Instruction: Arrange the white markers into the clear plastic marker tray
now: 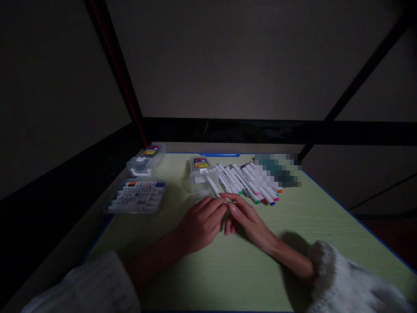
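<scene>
My left hand [199,224] and my right hand [249,219] meet fingertip to fingertip over the green table [228,269]. Between them they pinch a white marker [214,187] that points away towards a clear plastic box [202,174] with a coloured label. Both hands have their fingers curled in around the marker's near end. Just right of the box, a row of several white markers [247,182] with coloured caps lies on the table.
At the left edge a clear case filled with markers [137,196] lies flat, and behind it stands another clear box [146,160]. A blurred patch [276,170] covers something beyond the marker row. Dark frame bars [260,130] cross behind the table. The room is dim.
</scene>
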Tool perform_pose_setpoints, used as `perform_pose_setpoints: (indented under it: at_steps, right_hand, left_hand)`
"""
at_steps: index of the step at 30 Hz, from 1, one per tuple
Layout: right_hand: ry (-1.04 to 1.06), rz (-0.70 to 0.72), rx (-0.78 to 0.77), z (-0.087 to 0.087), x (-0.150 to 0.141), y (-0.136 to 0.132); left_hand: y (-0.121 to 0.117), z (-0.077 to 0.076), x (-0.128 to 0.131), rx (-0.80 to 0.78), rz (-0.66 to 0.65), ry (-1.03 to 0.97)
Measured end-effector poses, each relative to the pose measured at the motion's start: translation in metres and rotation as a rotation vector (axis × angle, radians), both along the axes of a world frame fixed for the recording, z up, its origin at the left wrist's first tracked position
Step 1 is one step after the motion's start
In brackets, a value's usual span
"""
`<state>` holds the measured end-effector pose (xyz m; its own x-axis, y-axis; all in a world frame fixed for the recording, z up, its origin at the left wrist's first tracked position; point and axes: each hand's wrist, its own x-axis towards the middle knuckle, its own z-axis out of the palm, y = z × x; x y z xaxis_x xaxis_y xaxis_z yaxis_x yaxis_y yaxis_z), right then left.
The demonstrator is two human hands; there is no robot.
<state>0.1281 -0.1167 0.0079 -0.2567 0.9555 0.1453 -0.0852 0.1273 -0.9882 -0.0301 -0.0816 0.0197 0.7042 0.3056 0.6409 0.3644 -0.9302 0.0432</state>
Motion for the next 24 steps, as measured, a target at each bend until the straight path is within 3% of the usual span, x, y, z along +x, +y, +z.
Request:
perform_pose_setpoints:
  at_steps: [24]
  right_hand:
    - [0.021, -0.049, -0.014, 0.0006, -0.0012, -0.0003]
  left_hand:
    - [0.0032, -0.0021, -0.0026, -0.058, 0.056, 0.008]
